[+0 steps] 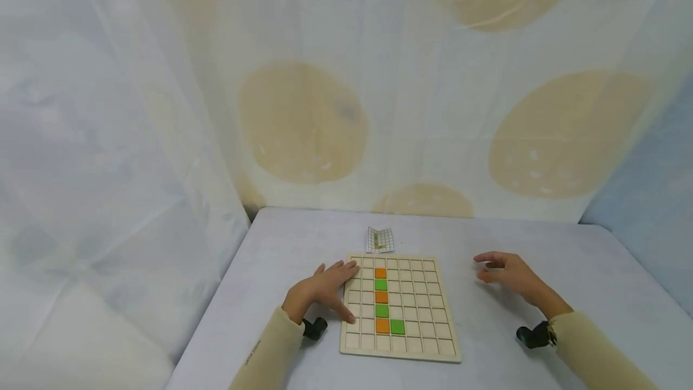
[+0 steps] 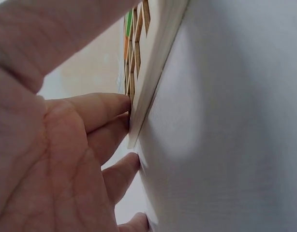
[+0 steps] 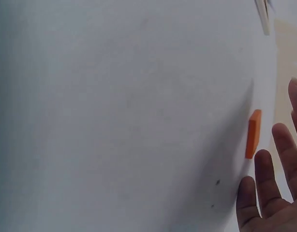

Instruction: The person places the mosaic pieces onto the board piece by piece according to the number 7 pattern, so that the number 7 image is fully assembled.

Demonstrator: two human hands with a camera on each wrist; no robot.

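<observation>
- Where the wooden grid board (image 1: 400, 309) lies at lower centre of the head view, flat on the pale table (image 1: 541, 245), its third column holds a run of tiles, orange (image 1: 381, 272), green (image 1: 381, 284), orange, green, orange from top to bottom; one more green tile (image 1: 397, 327) sits just right of the lowest orange.
- Left hand (image 1: 323, 290): fingers spread and fairly straight, resting on the board's left edge; in the left wrist view the fingertips (image 2: 120, 104) touch the board's rim (image 2: 153, 77). Nothing gripped.
- Right hand (image 1: 506, 274): right of the board, apart from it, above the table, fingers relaxed and extended, holding nothing.
- Right wrist view: a loose orange tile (image 3: 253, 134) lies on the table just beside the fingertips (image 3: 263, 164) at right of frame; contact cannot be told.
- Small folded card (image 1: 380, 239) with a printed grid pattern stands just above the board's top edge.
- Draped fabric with tan blotches fills the upper frame.
</observation>
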